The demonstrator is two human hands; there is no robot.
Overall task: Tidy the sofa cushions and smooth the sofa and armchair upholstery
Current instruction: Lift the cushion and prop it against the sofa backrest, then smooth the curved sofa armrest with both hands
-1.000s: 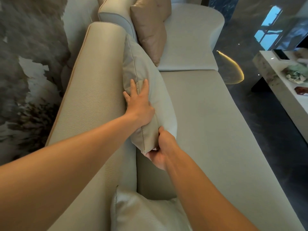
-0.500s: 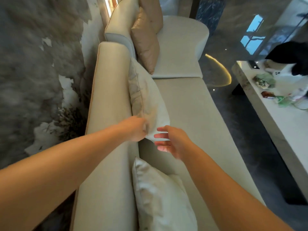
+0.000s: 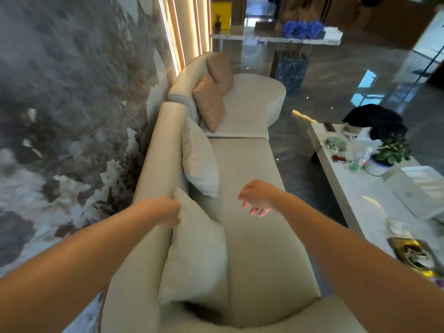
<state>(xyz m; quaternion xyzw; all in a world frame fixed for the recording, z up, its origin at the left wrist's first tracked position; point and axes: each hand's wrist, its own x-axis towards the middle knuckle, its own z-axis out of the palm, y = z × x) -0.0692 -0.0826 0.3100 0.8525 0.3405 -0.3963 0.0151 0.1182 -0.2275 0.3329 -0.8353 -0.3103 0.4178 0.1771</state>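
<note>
Both bare forearms reach forward from the lower corners of the frame, converging toward its middle. The left hand (image 3: 168, 212) is curled into a loose fist, knuckles up, its fingers tucked under and out of sight; whether they pinch anything cannot be told. The right hand (image 3: 257, 197) hangs in the air, wrist bent downward, palm facing down, with its fingertips (image 3: 252, 212) drooping, spread slightly apart and touching nothing. The two hands are level with each other and well apart.

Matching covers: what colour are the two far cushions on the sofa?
Tan, seen in the head view: two tan cushions against the cream sofa backrest.
</note>
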